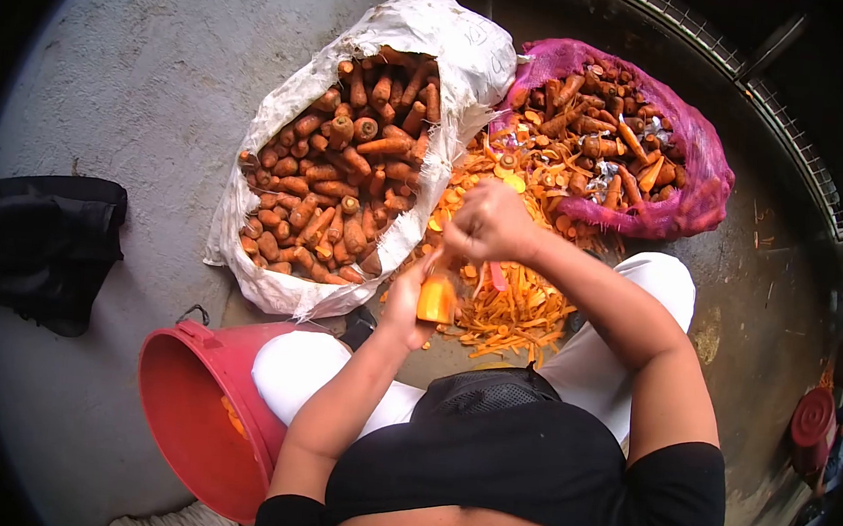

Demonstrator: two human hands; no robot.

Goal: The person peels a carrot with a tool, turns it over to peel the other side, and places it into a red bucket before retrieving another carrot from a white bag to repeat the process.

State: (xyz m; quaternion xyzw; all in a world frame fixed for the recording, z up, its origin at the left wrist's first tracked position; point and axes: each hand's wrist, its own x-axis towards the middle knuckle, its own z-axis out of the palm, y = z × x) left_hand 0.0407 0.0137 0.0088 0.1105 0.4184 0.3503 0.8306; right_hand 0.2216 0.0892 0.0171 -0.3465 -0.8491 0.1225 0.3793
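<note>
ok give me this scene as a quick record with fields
left hand: holds bright orange carrot
right hand: closed just above it, contents unclear
white sack: open, full of dirty carrots
pink mesh sack: open, partly filled with the same
peelings: heaped under the hands
red bucket: at person's left, orange bits inside

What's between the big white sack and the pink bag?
Orange carrot peelings lie heaped on the floor between the white sack and the pink bag, in the head view. The right hand is over them.
</note>
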